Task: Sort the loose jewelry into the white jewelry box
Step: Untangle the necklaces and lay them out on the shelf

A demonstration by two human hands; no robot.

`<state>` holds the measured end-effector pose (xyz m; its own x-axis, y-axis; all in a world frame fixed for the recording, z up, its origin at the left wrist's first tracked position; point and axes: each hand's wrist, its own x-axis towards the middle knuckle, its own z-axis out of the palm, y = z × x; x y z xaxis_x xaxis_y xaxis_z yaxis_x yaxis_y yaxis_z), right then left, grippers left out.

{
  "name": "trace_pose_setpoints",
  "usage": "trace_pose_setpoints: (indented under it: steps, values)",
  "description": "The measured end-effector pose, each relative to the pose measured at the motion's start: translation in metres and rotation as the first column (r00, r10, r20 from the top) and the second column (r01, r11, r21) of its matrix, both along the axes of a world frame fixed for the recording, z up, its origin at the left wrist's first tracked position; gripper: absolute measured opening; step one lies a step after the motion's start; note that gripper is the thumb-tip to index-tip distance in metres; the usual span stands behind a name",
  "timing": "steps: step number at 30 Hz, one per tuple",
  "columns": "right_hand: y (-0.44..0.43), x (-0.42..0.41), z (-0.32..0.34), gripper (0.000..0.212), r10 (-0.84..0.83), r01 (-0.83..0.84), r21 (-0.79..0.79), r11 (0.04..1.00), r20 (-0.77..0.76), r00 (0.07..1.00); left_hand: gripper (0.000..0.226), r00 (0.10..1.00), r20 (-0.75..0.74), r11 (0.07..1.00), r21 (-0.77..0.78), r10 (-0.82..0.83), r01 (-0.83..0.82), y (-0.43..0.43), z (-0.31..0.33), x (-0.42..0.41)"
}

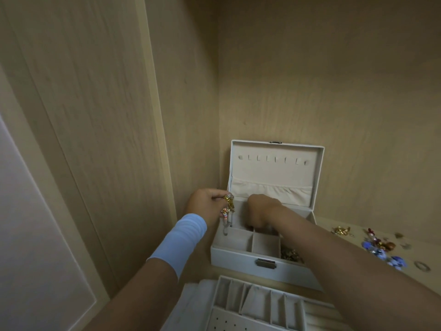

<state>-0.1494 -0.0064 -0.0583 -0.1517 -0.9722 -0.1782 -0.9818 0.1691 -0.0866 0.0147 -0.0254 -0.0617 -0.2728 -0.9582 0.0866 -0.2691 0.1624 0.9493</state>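
Observation:
The white jewelry box point(238, 258) stands open on a shelf, its lid point(274, 168) upright against the back wall. My left hand point(207, 205) hovers at the box's left edge and pinches a bunch of gold and coloured jewelry point(228, 209) that dangles over the back left compartment. My right hand point(260, 213) reaches down into a back compartment with its fingers curled; whatever they touch is hidden. A heap of gold pieces point(290, 255) lies in the front right compartment. Loose jewelry point(379, 247) lies on the shelf to the right.
A removable divided tray point(257, 304) lies in front of the box, at the bottom of the view. Wooden cabinet walls close in on the left and at the back. A ring point(422, 266) lies at the far right of the shelf.

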Motion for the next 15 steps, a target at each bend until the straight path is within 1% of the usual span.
trace_pose_setpoints:
  steps: [2,3,4,5,7,9,11,13,15]
  values:
    - [0.002,-0.011,0.001,0.023,-0.018,0.028,-0.055,0.998,0.18,0.984,0.031,1.0,0.002,1.0,-0.026,0.007,-0.007,0.001,0.005,-0.002]
    - [0.005,-0.016,0.003,0.022,-0.026,0.058,-0.096,0.994,0.3,0.953,0.029,1.0,-0.003,0.999,-0.032,0.012,-0.012,0.002,0.009,-0.003]
    - [0.011,-0.02,0.007,0.021,-0.028,0.093,-0.131,0.987,0.432,0.902,0.027,1.0,-0.022,0.999,-0.032,0.014,-0.014,0.004,0.012,-0.005]
    - [0.017,-0.024,0.012,0.024,-0.022,0.134,-0.158,0.978,0.563,0.826,0.026,0.999,-0.043,0.999,-0.03,0.011,-0.013,0.006,0.017,-0.007]
    - [0.033,-0.03,0.027,0.026,-0.002,0.206,-0.171,0.964,0.764,0.646,0.027,0.996,-0.089,0.999,-0.045,-0.004,0.0,0.015,0.028,-0.017]
    - [0.05,-0.038,0.043,0.022,0.027,0.253,-0.167,0.953,0.878,0.479,0.029,0.99,-0.132,0.997,-0.075,-0.044,0.034,0.026,0.04,-0.03]
    - [0.07,-0.051,0.061,0.018,0.061,0.302,-0.175,0.937,0.935,0.35,0.029,0.984,-0.147,0.99,-0.111,-0.101,0.085,0.04,0.053,-0.048]
    - [0.09,-0.065,0.078,0.015,0.098,0.334,-0.182,0.925,0.962,0.255,0.031,0.977,-0.154,0.981,-0.144,-0.149,0.127,0.053,0.065,-0.065]
    - [0.116,-0.083,0.095,0.015,0.122,0.36,-0.188,0.914,0.973,0.198,0.031,0.966,-0.165,0.969,-0.177,-0.2,0.171,0.07,0.077,-0.085]
